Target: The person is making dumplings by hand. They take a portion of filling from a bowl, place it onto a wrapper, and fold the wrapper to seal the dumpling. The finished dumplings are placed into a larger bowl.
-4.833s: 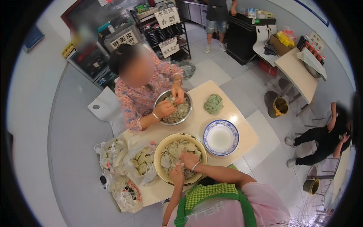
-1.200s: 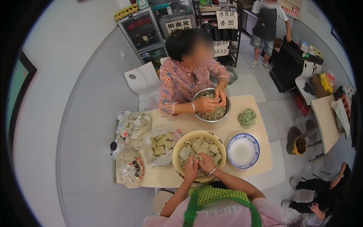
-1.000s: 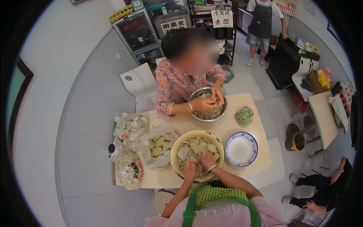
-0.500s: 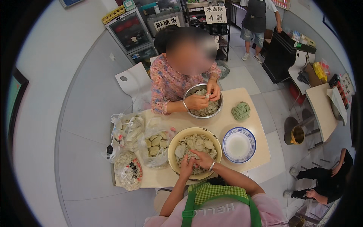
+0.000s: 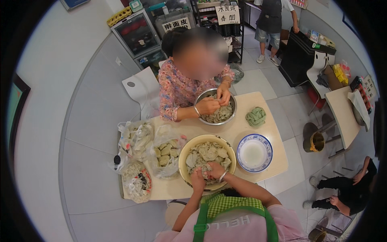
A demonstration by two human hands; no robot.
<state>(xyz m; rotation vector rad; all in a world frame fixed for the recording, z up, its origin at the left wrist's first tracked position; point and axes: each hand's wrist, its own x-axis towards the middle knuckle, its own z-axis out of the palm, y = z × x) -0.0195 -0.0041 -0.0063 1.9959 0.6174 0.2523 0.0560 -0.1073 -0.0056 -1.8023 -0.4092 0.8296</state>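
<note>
Food [image 5: 203,165], between left hand [image 5: 198,180] and right hand [image 5: 215,171]

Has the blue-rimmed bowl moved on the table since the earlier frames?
No, not visibly. Against the table, the blue-rimmed bowl keeps its spot, right of the yellow basin; only the camera view shifted.

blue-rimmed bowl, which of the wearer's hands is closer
Right. The right hand is over the yellow basin, left of the blue-rimmed bowl; the left hand is farther left, over the basin's near side.
</note>
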